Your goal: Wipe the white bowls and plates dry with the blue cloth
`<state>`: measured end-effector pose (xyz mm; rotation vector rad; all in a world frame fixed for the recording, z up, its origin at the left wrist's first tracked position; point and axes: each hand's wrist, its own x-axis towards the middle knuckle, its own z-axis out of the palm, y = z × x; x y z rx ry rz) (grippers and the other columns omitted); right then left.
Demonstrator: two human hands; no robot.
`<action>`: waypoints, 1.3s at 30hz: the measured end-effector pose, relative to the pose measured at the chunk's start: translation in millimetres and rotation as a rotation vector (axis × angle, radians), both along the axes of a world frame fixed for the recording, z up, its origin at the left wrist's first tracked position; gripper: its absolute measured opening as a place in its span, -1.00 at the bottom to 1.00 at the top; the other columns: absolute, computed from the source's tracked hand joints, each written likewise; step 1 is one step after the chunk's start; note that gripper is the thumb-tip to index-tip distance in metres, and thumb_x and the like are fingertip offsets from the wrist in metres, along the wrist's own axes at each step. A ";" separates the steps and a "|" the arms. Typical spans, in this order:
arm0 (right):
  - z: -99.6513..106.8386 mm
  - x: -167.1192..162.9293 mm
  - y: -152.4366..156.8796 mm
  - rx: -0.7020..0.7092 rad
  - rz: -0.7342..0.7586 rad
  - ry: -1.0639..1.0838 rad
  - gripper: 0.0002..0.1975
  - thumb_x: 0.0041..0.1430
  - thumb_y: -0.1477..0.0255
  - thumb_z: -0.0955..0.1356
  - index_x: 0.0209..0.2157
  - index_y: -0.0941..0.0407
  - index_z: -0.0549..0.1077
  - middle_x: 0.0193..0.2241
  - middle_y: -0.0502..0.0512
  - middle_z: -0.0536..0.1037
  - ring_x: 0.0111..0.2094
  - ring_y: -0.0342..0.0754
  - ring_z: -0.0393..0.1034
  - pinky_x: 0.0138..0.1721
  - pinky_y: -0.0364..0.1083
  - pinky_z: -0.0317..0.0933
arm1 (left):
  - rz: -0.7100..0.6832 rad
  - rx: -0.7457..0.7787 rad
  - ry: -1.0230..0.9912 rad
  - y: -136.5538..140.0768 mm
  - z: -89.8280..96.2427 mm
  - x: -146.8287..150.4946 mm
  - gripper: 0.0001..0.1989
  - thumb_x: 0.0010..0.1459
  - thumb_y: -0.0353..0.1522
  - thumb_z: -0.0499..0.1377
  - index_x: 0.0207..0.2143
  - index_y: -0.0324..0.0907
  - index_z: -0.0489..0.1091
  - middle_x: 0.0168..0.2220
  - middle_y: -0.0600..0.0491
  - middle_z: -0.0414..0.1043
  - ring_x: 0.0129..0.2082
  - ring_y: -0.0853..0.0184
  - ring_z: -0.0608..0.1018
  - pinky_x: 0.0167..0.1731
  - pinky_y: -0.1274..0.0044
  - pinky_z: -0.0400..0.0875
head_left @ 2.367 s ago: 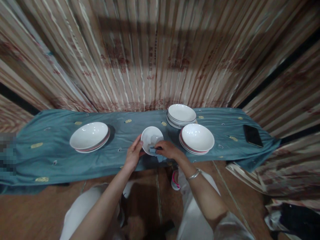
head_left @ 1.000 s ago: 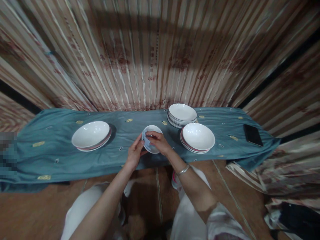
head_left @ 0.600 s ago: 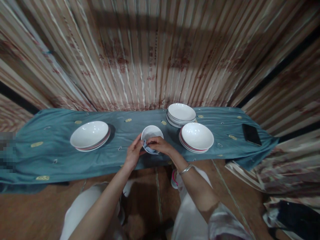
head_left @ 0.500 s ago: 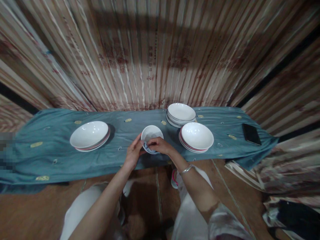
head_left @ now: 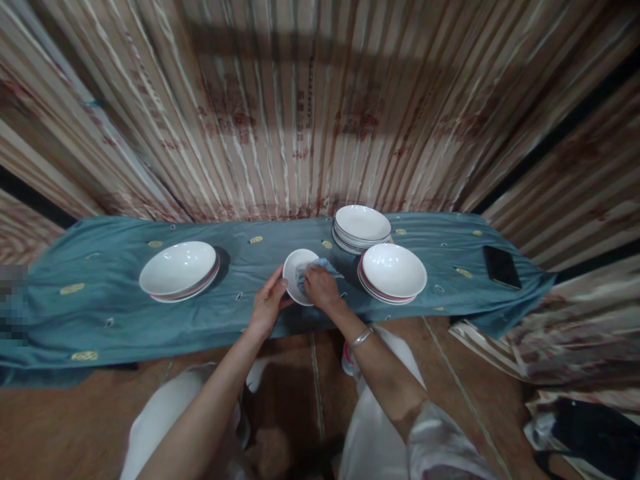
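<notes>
My left hand (head_left: 270, 303) grips the left rim of a small white bowl (head_left: 296, 261), thumb on the near side of the edge. The bowl is held over the front part of the cloth-covered table, its mouth facing up and towards me. In my right hand (head_left: 321, 287) is a bunched light blue cloth (head_left: 327, 265), pressed at the bowl's right inner side and rim, with a corner of it sticking out to the right. My right fingertips are partly hidden in the cloth.
White dishes (head_left: 179, 268) are stacked at the left on the teal tablecloth (head_left: 260, 257). To the right stand a stack of white bowls (head_left: 394, 270) and, behind it, a stack of white plates (head_left: 363, 223). A black flat object (head_left: 501, 267) lies at the right end. A patterned curtain (head_left: 300, 120) hangs behind.
My right hand and the cloth have moved from the bowl's near inside to its right side and rim. The bowl has tilted slightly. My left hand keeps its hold.
</notes>
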<state>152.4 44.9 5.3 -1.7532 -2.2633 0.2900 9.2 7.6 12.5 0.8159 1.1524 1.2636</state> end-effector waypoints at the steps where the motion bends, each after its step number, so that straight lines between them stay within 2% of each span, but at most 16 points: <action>1: -2.2 -0.7 1.3 0.034 -0.002 0.033 -0.75 0.21 0.57 0.21 -0.20 0.21 0.49 -0.12 0.28 0.51 -0.07 0.06 0.36 0.00 -0.04 0.20 | -0.002 0.003 -0.004 -0.2 0.1 0.2 -0.24 -0.22 -0.11 0.39 0.08 -0.14 0.42 -0.10 -0.06 0.53 -0.11 0.15 0.52 -0.23 0.36 0.54; 5: -11.1 -3.7 7.2 0.158 0.017 0.272 -0.79 0.18 0.56 0.24 -0.20 0.19 0.47 -0.11 0.25 0.49 -0.03 0.05 0.33 0.08 -0.01 0.16 | 0.002 0.008 -0.010 -1.3 0.3 0.5 -0.25 -0.22 -0.11 0.39 0.07 -0.14 0.42 -0.12 -0.05 0.54 -0.12 0.15 0.52 -0.24 0.37 0.55; 8: -16.5 -8.3 12.6 0.190 0.017 0.503 -0.82 0.12 0.55 0.28 -0.23 0.16 0.47 -0.11 0.21 0.50 -0.02 0.03 0.34 0.09 -0.01 0.17 | 0.001 0.008 -0.009 -2.3 0.2 0.3 -0.26 -0.22 -0.11 0.39 0.07 -0.12 0.43 -0.15 -0.03 0.54 -0.15 0.17 0.54 -0.26 0.38 0.55; 11: -19.6 -14.6 17.5 0.156 0.006 0.743 -0.87 0.07 0.51 0.32 -0.30 0.10 0.48 -0.16 0.13 0.54 -0.09 0.00 0.40 0.02 -0.03 0.23 | 0.001 0.012 -0.009 -3.0 0.1 -0.1 -0.27 -0.21 -0.11 0.39 0.07 -0.11 0.43 -0.14 -0.03 0.55 -0.16 0.17 0.55 -0.26 0.39 0.56; 15: -18.7 -21.0 19.9 0.023 0.009 1.008 -0.91 -0.01 0.45 0.36 -0.38 0.08 0.49 -0.33 0.02 0.58 -0.30 -0.05 0.46 -0.16 -0.08 0.32 | 0.007 0.014 -0.007 -2.3 0.0 -0.4 -0.29 -0.23 -0.11 0.40 0.04 -0.10 0.45 -0.11 -0.04 0.54 -0.12 0.15 0.55 -0.26 0.40 0.56; 18: -14.8 -22.3 18.6 -0.031 0.022 1.117 -0.92 -0.06 0.43 0.39 -0.42 0.09 0.50 -0.43 -0.02 0.58 -0.38 -0.07 0.46 -0.26 -0.11 0.34 | 0.006 0.008 0.002 -1.2 0.1 -0.5 -0.29 -0.23 -0.10 0.39 0.04 -0.09 0.46 -0.10 -0.04 0.55 -0.10 0.14 0.54 -0.26 0.40 0.55; 22: -9.7 -22.3 17.6 -0.007 0.031 1.181 -0.91 -0.05 0.41 0.40 -0.42 0.10 0.50 -0.43 -0.01 0.58 -0.40 -0.09 0.46 -0.26 -0.12 0.34 | 0.002 -0.004 0.010 -0.5 0.7 0.1 -0.28 -0.23 -0.10 0.39 0.05 -0.10 0.45 -0.11 -0.05 0.54 -0.11 0.13 0.54 -0.28 0.41 0.55; 27: -5.0 -16.9 21.1 0.117 0.056 1.100 -0.90 0.04 0.39 0.35 -0.37 0.09 0.47 -0.23 0.06 0.55 -0.26 -0.08 0.46 -0.17 -0.11 0.34 | -0.011 0.010 0.021 -1.5 1.6 0.5 -0.26 -0.19 -0.11 0.38 0.09 -0.11 0.41 -0.10 -0.04 0.53 -0.10 0.12 0.53 -0.28 0.38 0.56; 31: -0.5 -4.9 21.8 0.236 0.130 0.789 -0.85 0.13 0.47 0.29 -0.26 0.11 0.47 -0.10 0.14 0.49 -0.03 -0.02 0.36 0.05 -0.04 0.24 | -0.019 0.015 0.015 -2.1 0.8 -0.3 -0.27 -0.18 -0.12 0.38 0.09 -0.12 0.40 -0.11 -0.05 0.54 -0.10 0.12 0.53 -0.26 0.37 0.56; 35: 0.6 5.1 17.8 0.251 0.135 0.482 -0.73 0.19 0.55 0.22 -0.10 0.15 0.44 0.01 0.22 0.42 0.08 0.02 0.25 0.17 0.03 0.10 | -0.019 0.022 0.008 -1.6 -0.4 -0.7 -0.29 -0.18 -0.13 0.38 0.09 -0.10 0.41 -0.08 -0.05 0.52 -0.09 0.11 0.53 -0.28 0.36 0.56; 39: -0.9 9.7 11.6 0.221 0.111 0.270 -0.66 0.19 0.62 0.18 -0.04 0.19 0.41 0.05 0.27 0.38 0.08 0.06 0.23 0.17 0.04 0.07 | -0.018 0.018 0.011 -1.6 -1.1 -0.8 -0.27 -0.19 -0.11 0.38 0.08 -0.11 0.42 -0.10 -0.04 0.53 -0.09 0.10 0.53 -0.27 0.34 0.57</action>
